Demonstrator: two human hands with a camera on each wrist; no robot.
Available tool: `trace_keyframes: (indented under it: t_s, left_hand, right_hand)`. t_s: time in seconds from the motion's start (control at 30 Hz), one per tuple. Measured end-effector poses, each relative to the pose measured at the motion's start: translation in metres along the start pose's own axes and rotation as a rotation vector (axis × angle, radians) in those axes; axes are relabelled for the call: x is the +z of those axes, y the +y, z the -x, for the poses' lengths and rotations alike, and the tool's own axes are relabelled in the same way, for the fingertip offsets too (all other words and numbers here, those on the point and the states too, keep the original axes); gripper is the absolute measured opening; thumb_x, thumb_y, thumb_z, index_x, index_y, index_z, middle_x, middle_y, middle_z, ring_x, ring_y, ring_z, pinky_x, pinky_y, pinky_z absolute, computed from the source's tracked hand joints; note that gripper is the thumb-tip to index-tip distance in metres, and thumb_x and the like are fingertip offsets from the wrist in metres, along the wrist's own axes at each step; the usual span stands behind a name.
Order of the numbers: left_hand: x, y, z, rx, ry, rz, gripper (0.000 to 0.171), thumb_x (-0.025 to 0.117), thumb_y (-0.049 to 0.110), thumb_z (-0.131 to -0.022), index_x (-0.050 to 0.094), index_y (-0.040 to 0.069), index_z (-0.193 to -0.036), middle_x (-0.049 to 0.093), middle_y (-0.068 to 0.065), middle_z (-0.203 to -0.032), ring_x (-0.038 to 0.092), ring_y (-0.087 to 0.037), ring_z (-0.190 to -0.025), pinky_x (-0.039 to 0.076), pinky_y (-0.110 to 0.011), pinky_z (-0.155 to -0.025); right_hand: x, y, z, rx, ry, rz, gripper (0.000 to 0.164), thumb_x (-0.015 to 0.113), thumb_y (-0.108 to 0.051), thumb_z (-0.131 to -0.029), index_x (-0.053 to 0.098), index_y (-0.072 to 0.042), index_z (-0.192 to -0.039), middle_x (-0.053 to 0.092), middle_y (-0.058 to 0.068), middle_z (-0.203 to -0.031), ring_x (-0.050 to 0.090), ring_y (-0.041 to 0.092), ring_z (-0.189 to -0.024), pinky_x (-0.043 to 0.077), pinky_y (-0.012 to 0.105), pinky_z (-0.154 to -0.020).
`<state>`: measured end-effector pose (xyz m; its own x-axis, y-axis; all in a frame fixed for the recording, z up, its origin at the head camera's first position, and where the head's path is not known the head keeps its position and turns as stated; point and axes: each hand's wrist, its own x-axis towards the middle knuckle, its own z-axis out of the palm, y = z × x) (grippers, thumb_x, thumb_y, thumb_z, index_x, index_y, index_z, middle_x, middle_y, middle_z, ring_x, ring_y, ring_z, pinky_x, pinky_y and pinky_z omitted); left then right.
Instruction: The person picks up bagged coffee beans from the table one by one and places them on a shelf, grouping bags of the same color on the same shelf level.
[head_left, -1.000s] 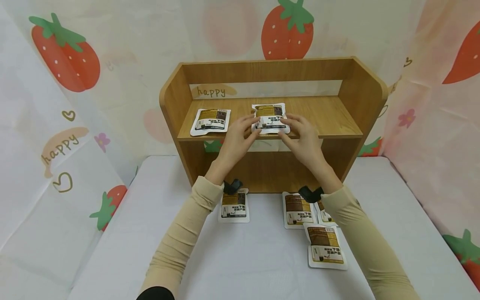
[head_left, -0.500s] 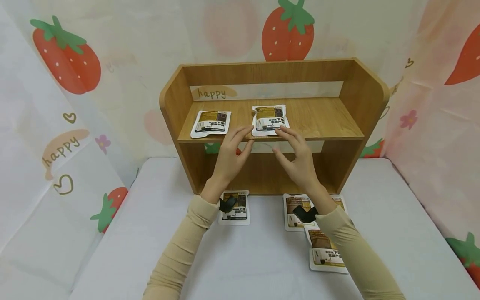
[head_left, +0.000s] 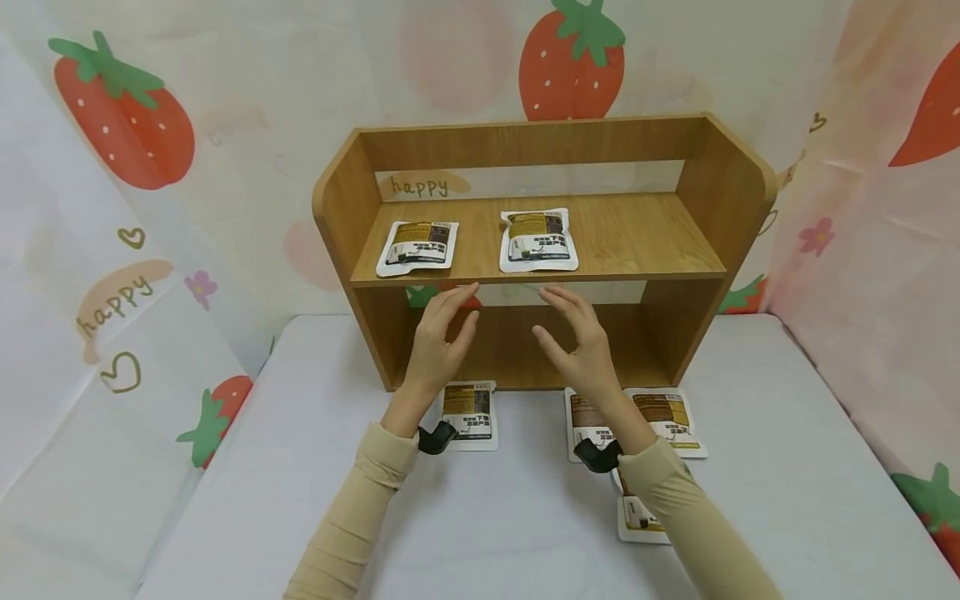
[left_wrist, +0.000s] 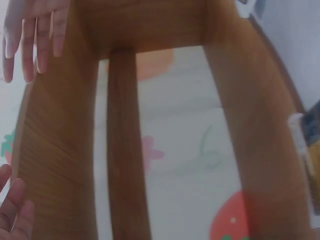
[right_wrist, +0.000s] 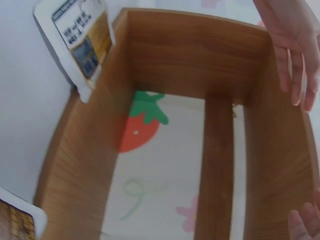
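Both hands are in front of the wooden shelf unit [head_left: 637, 246], just below its upper board, and hold nothing. My left hand [head_left: 441, 343] has its fingers spread and slightly bent, with the thumb apart. The right hand [head_left: 587, 346] mirrors it, palm turned inward. Above them a white-edged flat pouch [head_left: 538, 240] with brown and gold print lies on the upper board, untouched. Another such pouch [head_left: 418, 245] lies to its left. Fingers of both hands show at the edges of the wrist views.
On the white table [head_left: 517, 517], a pouch [head_left: 471, 417] lies beside the left wrist. Right of it are a pouch [head_left: 667, 414], another pouch [head_left: 581, 412] partly behind the right wrist, and a third pouch [head_left: 637, 521] partly under the right sleeve. A strawberry-print cloth [head_left: 285, 100] hangs behind.
The hands have let go of the middle pouch on the upper board and drawn back, down and apart. That pouch stays on the board.
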<state>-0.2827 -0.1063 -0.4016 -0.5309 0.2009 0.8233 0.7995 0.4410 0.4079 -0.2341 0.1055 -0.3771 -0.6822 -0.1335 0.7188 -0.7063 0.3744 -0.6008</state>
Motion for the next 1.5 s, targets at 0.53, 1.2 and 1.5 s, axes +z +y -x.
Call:
trace_keyframes:
  t_s: [0.53,1.2,1.5]
  left_hand:
    - [0.001,-0.023,0.057,-0.182,-0.102,0.095,0.047,0.059,0.008,-0.090,0.046,0.012,-0.136,0.054,-0.007,-0.127,0.049,-0.022,-0.117,0.042,-0.043,-0.097]
    - [-0.026,-0.037,0.104,-0.541,-0.491,0.163,0.066,0.063,0.021,-0.089,0.030,0.026,-0.145,0.037,-0.012,-0.142,0.039,-0.040,-0.126,0.039,-0.059,-0.095]
    - [-0.035,-0.044,0.115,-0.638,-0.590,0.169,0.077,0.070,0.010,-0.082,0.029,0.019,-0.146,0.033,-0.016,-0.144,0.044,-0.041,-0.121,0.050,-0.049,-0.087]
  right_hand:
    - [0.032,0.057,0.042,0.183,-0.205,-0.056,0.053,0.066,-0.019,-0.087,0.046,-0.014,-0.136,0.044,0.006,-0.138,0.042,0.023,-0.127,0.041,0.045,-0.100]
    - [0.051,0.077,0.077,0.366,-0.540,-0.173,0.069,0.069,-0.015,-0.084,0.035,-0.017,-0.143,0.035,0.009,-0.146,0.037,0.036,-0.130,0.039,0.053,-0.099]
    - [0.059,0.086,0.089,0.376,-0.588,-0.212,0.069,0.070,-0.012,-0.083,0.036,-0.007,-0.142,0.036,0.015,-0.146,0.044,0.044,-0.122,0.042,0.052,-0.096]
